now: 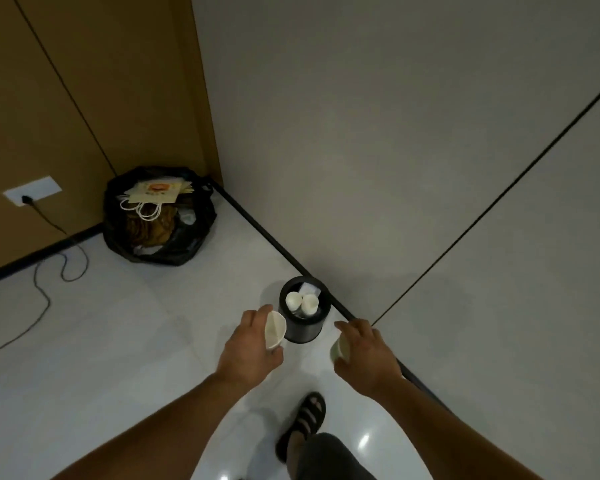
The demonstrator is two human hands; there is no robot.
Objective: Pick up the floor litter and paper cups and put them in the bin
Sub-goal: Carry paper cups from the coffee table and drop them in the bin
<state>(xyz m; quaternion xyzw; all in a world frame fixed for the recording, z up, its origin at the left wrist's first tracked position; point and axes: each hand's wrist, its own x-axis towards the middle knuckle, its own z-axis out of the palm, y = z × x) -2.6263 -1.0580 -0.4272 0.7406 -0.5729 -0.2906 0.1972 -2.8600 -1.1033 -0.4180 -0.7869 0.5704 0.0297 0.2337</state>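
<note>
You're holding a paper cup in each of your hands, down near the small black bin [305,332] standing on the floor [118,341] against the wall. Your left hand [250,344] is curling round a white paper cup [275,329], fingers and thumb pinching its wall, with the mouth tipping toward the bin. Your right hand [368,355] is wrapping a second cup [338,348], and your fingers are hiding most of it. Each cup is hanging just beside the bin's rim, one on either side. Inside, two cups [293,300] are already standing upright beside a scrap of white paper [307,288]. These cups are looking feather-light and thin-walled, so a hard squeeze is likely crushing them. You're better off gripping gently around the wall, up near the stiffer rolled rim. Being so light, they're liable to bounce off the cups below.
</note>
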